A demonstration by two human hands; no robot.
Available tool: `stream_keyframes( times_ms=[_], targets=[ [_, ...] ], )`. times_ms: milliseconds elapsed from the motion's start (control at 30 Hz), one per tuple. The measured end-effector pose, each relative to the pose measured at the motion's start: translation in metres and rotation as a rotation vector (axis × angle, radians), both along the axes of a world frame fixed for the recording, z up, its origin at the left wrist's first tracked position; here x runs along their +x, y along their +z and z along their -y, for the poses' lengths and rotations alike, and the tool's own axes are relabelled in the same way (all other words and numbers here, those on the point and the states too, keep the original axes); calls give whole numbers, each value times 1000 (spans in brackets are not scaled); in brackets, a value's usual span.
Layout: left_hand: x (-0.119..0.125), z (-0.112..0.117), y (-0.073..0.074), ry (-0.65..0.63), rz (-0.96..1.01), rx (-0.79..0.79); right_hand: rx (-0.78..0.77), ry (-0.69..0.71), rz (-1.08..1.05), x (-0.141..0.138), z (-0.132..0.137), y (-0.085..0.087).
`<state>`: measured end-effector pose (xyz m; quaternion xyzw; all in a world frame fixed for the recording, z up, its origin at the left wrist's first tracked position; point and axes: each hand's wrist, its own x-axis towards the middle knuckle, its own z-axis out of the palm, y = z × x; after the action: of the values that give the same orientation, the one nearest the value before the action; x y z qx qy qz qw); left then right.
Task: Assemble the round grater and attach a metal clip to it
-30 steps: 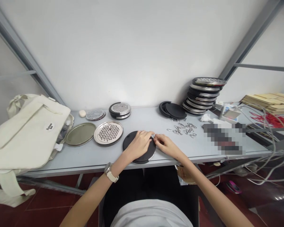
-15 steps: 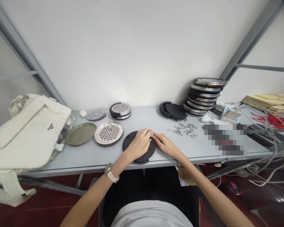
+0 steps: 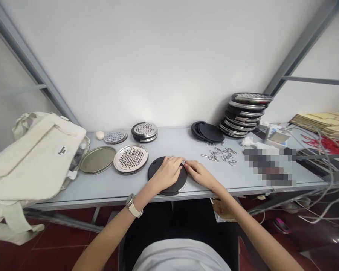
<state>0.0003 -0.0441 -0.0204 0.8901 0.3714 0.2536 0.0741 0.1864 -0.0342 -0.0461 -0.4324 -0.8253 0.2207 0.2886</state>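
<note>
A round black disc (image 3: 158,170) with a metal rim lies flat near the front edge of the grey table (image 3: 107,186). My left hand (image 3: 168,172) rests on top of it, fingers curled toward its right edge. My right hand (image 3: 197,172) meets the left at that edge, fingertips pinched on a small metal piece (image 3: 183,162) that I cannot make out clearly. A loose heap of small metal clips (image 3: 222,155) lies just right of my hands.
A perforated metal tray (image 3: 130,158) and a plain metal lid (image 3: 97,159) sit left of the disc, with smaller perforated discs (image 3: 144,130) behind. Black lids (image 3: 207,132) and a tall stack (image 3: 244,113) stand at the back right. A cream bag (image 3: 31,158) fills the left end.
Both hands stay at the disc's right edge, with only small finger movements. The view has shifted slightly.
</note>
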Motion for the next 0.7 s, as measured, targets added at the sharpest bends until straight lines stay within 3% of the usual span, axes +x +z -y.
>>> stream_keyframes(
  times_ms=[700],
  targets=[
    [-1, -1, -1, -69, 34, -31, -28, -17, -17, 1, 2, 1]
  ],
)
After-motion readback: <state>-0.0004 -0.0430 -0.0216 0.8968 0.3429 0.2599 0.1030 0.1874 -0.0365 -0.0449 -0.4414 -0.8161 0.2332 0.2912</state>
